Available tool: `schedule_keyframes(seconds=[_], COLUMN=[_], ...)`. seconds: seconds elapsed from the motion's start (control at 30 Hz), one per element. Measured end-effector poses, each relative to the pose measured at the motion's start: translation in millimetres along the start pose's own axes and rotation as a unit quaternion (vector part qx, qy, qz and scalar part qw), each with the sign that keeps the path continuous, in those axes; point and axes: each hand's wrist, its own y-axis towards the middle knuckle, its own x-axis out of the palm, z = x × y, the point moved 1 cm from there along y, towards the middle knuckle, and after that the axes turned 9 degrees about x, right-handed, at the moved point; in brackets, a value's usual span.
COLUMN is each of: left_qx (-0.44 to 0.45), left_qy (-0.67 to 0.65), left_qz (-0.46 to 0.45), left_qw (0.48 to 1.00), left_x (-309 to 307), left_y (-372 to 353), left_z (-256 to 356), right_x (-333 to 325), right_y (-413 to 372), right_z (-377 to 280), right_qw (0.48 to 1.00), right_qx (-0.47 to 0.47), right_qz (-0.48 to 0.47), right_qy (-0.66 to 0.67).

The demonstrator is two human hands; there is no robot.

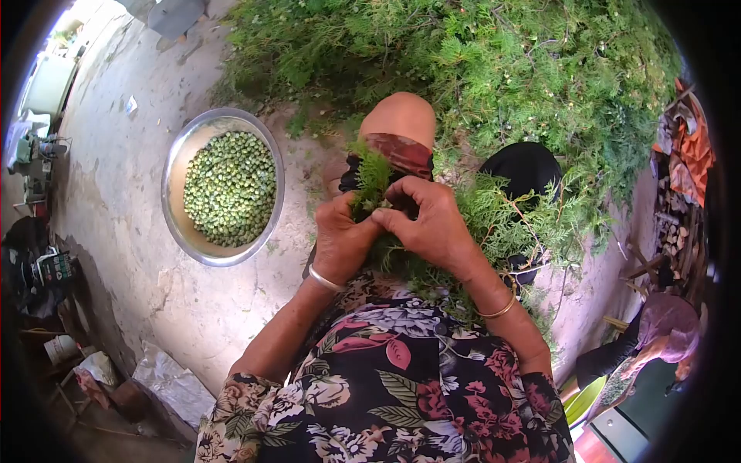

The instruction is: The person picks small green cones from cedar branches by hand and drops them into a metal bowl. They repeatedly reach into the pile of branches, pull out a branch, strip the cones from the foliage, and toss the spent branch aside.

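My left hand (pixel 340 235) is closed around the lower end of a green conifer sprig (pixel 373 174) with flat, scaly leaves, held above my lap. At its base, my right hand (pixel 432 220) pinches the same sprig with thumb and forefinger, its fingertips touching the left thumb. A tiny pale green bit shows between the fingertips, too small to name. More leafy twigs (pixel 421 270) lie in my lap beneath the hands. To the left stands a wide metal bowl (pixel 176 202) holding many small round green cones (pixel 230 189).
A big heap of cut conifer branches (pixel 494 69) spreads ahead and to the right. Beyond it are stacked firewood (pixel 671 235) and an orange cloth (pixel 689 170). Another person (pixel 668 328) is at the lower right. Plastic sheeting (pixel 174 382) lies at the lower left.
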Motion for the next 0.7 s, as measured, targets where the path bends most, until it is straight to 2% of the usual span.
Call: schedule_keyframes(seconds=[0.07, 0.1, 0.17, 0.2, 0.27, 0.3, 0.37, 0.5, 0.57, 0.6, 0.67, 0.7], left_qx=[0.023, 0.023, 0.065, 0.065, 0.040, 0.040, -0.002, -0.025, 0.023, 0.024, 0.092, 0.092], left_qy=[0.122, 0.122, 0.108, 0.109, 0.032, 0.032, -0.053, -0.046, 0.037, 0.037, 0.157, 0.158], left_qz=[0.000, 0.000, 0.012, 0.013, 0.010, 0.010, 0.032, 0.031, 0.008, 0.007, 0.019, 0.019], left_qw=[0.992, 0.992, 0.992, 0.992, 0.999, 0.999, 0.998, 0.998, 0.999, 0.999, 0.983, 0.983], left_x=[3, 5, 6, 5, 5, 6, 6, 7, 5, 6, 5, 5], left_y=[0, 0, 0, 1, 2, 2, 2, 3, 6, 6, 5, 5], left_z=[9, 9, 10, 8, 2, -1, -6, 1, 1, 1, 2, 2], right_x=[4, 4, 2, 0, -3, -4, -8, -12, -9, -6, -2, -2], right_y=[3, 4, 7, 8, 8, 8, 6, 2, -1, 0, 0, 1], right_z=[10, 12, 18, 20, 26, 24, 15, 6, 4, 6, 3, 1], right_qw=[1.000, 1.000, 0.991, 0.991, 0.913, 0.913, 0.941, 0.946, 0.976, 0.992, 0.996, 0.999], right_qx=[0.009, 0.009, 0.084, 0.085, 0.172, 0.172, 0.145, 0.132, 0.114, 0.063, 0.038, 0.012], right_qz=[0.005, 0.004, -0.024, -0.025, -0.075, -0.075, -0.002, 0.004, -0.045, -0.029, -0.025, -0.023], right_qy=[-0.004, -0.004, 0.103, 0.103, 0.363, 0.363, 0.305, 0.294, 0.181, 0.105, 0.073, 0.041])
